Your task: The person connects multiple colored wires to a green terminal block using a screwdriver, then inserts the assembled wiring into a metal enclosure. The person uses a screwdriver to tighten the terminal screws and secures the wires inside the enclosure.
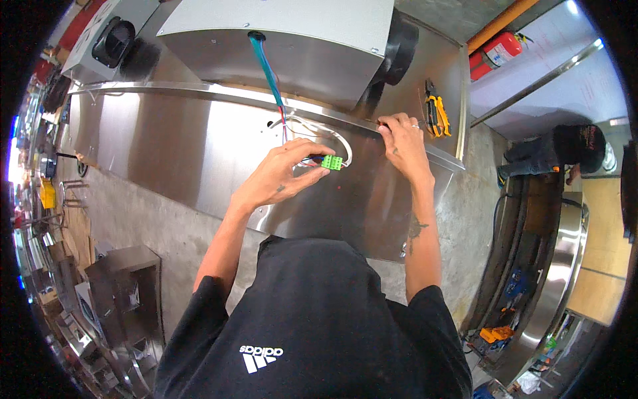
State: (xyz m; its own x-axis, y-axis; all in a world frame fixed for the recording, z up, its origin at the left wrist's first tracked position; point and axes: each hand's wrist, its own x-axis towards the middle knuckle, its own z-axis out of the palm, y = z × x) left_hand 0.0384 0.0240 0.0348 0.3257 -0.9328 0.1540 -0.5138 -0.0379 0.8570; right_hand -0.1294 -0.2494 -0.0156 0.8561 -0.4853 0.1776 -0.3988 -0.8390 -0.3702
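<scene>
My left hand (282,171) pinches a small green terminal block (332,162) between thumb and fingertips, with thin dark and red wires running into it. Above it, a teal-sleeved wire bundle (269,70) drops out of a hole in the grey metal box (279,40). A white cable (343,141) loops just behind the block. At the lip of the steel counter, my right hand (404,141) has its fingers pressed together; whatever is in them is too small to make out. Yellow-and-black pliers (436,114) lie on the steel to its right.
The steel counter's raised edge (219,89) runs between the box and my hands. A second grey box (109,40) stands at far left. A red fire extinguisher (500,50) is at upper right. Another person (565,149) bends over at the right, near a wooden-topped bench (601,226).
</scene>
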